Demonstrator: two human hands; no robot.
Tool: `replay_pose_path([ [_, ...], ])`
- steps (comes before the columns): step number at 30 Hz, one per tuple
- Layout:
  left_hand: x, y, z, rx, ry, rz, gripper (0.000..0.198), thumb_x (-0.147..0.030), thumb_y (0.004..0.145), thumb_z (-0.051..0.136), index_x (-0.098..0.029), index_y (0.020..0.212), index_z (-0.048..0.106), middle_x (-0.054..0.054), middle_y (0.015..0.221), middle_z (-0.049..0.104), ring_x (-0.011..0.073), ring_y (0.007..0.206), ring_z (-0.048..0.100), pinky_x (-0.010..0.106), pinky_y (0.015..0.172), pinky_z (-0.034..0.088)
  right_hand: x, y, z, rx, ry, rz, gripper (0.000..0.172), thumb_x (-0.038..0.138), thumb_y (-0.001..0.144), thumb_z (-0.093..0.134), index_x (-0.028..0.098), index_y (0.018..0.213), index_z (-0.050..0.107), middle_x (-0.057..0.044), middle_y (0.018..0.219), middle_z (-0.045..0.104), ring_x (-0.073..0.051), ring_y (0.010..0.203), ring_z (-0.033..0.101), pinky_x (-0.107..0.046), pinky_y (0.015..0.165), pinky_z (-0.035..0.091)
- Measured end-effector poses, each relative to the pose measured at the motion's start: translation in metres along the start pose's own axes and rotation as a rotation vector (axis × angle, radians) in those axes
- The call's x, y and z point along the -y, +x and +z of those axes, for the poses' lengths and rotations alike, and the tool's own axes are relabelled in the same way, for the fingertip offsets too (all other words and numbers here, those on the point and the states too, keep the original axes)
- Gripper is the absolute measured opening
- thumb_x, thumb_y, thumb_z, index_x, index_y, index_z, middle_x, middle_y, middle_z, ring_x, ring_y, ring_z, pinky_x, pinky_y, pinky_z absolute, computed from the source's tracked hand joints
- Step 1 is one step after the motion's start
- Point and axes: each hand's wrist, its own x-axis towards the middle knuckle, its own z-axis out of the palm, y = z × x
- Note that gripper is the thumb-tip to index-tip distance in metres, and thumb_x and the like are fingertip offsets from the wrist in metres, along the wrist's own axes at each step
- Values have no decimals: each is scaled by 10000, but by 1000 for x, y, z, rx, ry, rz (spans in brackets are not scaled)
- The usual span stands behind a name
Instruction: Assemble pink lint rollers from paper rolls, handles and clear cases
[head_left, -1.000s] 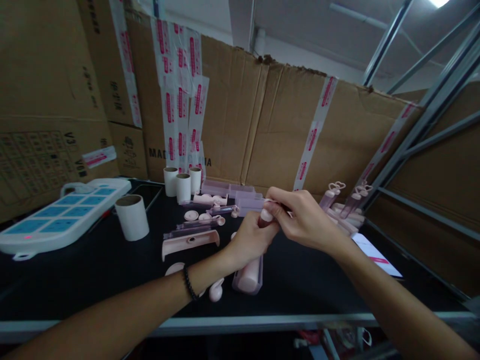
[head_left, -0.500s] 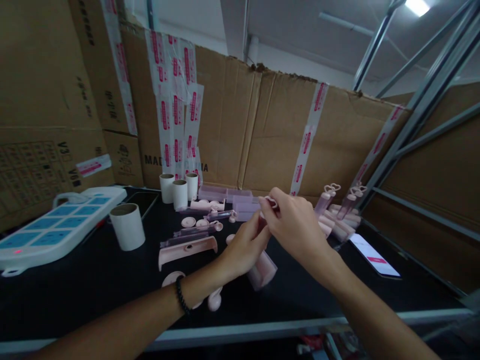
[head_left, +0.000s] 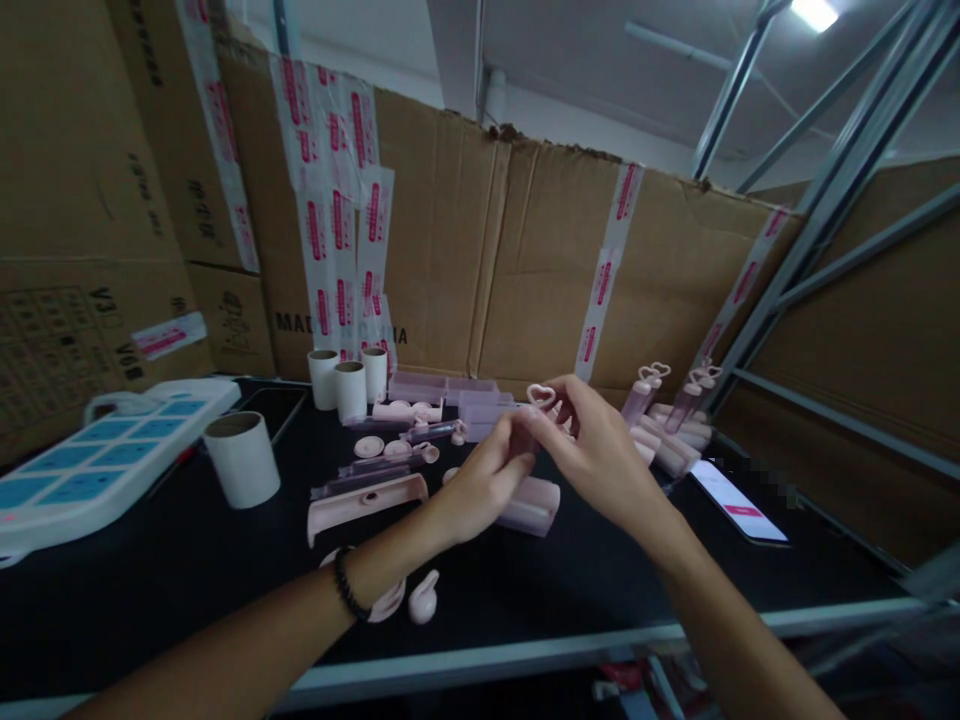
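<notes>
My left hand (head_left: 486, 485) is closed in front of me. A pale pink, partly see-through box-like piece (head_left: 534, 507) sticks out from under its fingers, seemingly held there; the far end is hidden. My right hand (head_left: 600, 450) meets the left one, its thumb and fingers pinching a small pink heart-shaped loop (head_left: 540, 396). Small pointed pink bits (head_left: 561, 416) show between the right fingers. Below the left forearm lie a pink rounded piece with a stem (head_left: 424, 600) and a round pink part (head_left: 386, 602), partly covered by my wrist.
Left of my hands lie a long pink holder (head_left: 367, 508) and several small pink parts. White cardboard tubes (head_left: 241, 460) stand beside a power strip (head_left: 105, 455). Several heart-topped pieces (head_left: 682, 405) are at the right, near a phone (head_left: 739, 502). Cardboard (head_left: 420, 240) walls the back.
The heart loop now shows upright above my fingers. The pink box-like piece under my left hand has swung from slanting downward to nearly level. The view has shifted slightly.
</notes>
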Motion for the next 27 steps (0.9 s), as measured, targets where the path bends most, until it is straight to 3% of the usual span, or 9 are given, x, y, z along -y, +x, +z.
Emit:
replay_pose_path([
  [2, 0, 2, -8, 17, 33, -16, 407, -133, 867, 478, -180, 1262, 565, 106, 1289, 649, 266, 1274, 561, 430, 1140, 400, -19, -14, -1, 109, 113, -13, 387, 500, 966, 603, 217, 1230, 601, -94, 1212, 691, -245, 1094, 648, -362, 889, 506],
  [5, -1, 6, -17, -30, 63, 18, 383, -107, 813, 439, -175, 1147, 615, 93, 1234, 675, 254, 1229, 590, 418, 1130, 407, -42, -37, 5, 285, 165, 1, 615, 494, 901, 704, 237, 1422, 503, -120, 1443, 584, -290, 1321, 556, -455, 1090, 447],
  [7, 0, 9, -21, -67, 85, 40, 364, -119, 809, 434, -175, 1111, 629, 90, 1201, 686, 248, 1198, 606, 415, 1114, 421, -49, -48, 12, 370, 166, 16, 709, 471, 857, 762, 226, 1459, 479, -134, 1462, 570, -307, 1340, 545, -482, 1132, 414],
  [9, 2, 11, -23, -100, 123, 54, 348, -128, 805, 436, -175, 1087, 634, 89, 1156, 693, 244, 1159, 620, 418, 1089, 440, -49, -54, 18, 408, 152, 23, 610, 402, 859, 771, 213, 1394, 545, -128, 1381, 620, -294, 1267, 590, -457, 1096, 444],
  [12, 6, 14, -28, -162, 197, 67, 329, -121, 780, 433, -174, 1036, 632, 87, 1088, 694, 236, 1089, 636, 417, 1040, 466, -48, -55, 24, 383, 110, 31, 356, 285, 885, 729, 205, 1220, 642, -92, 1214, 673, -252, 1132, 637, -394, 1003, 489],
  [14, 9, 16, -32, -208, 229, 57, 321, -116, 767, 428, -175, 1012, 628, 83, 1047, 692, 230, 1046, 643, 410, 1001, 481, -53, -57, 23, 350, 72, 41, 294, 270, 895, 706, 204, 1176, 652, -80, 1168, 675, -243, 1098, 643, -384, 982, 494],
  [17, 12, 19, -38, -267, 245, 31, 283, -125, 779, 439, -173, 990, 621, 81, 1004, 687, 223, 989, 647, 387, 918, 508, -74, -62, 17, 302, -16, 56, 300, 315, 921, 669, 197, 1196, 644, -94, 1181, 675, -262, 1110, 644, -410, 990, 496],
  [21, 14, 21, -43, -340, 251, 31, 241, -124, 794, 460, -178, 977, 607, 67, 956, 672, 204, 936, 636, 335, 816, 513, -122, -71, 4, 215, -205, 36, 342, 356, 946, 627, 188, 1242, 648, -131, 1221, 678, -309, 1159, 628, -477, 1029, 488],
  [27, 13, 23, -48, -385, 256, 32, 211, -126, 805, 476, -179, 983, 576, 57, 930, 651, 195, 913, 622, 329, 807, 489, -178, -73, -20, 65, -603, -63, 359, 405, 927, 634, 191, 1206, 711, -180, 1310, 609, -369, 1227, 562, -548, 1043, 472],
])
